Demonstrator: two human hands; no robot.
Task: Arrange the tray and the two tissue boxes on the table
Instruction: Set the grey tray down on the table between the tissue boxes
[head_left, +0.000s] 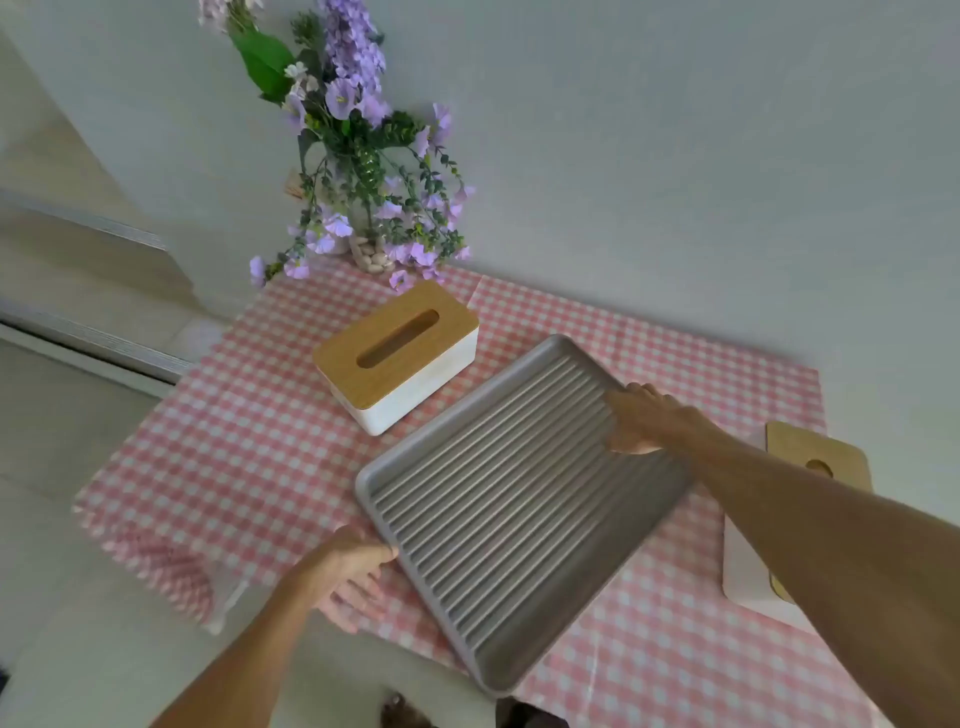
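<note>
A grey ribbed tray (498, 499) lies at a slant in the middle of the pink checked tablecloth (249, 447). My left hand (353, 566) grips its near left rim. My right hand (644, 418) holds its far right rim, fingers over the edge. A white tissue box with a wooden lid (397, 353) stands just beyond the tray's far left side, close to it. A second tissue box (810, 514) sits at the right, largely hidden behind my right forearm.
A vase of purple flowers (363, 208) stands at the back of the table against the white wall. The table's left edge drops off to a pale floor; its near edge runs under the tray's near corner.
</note>
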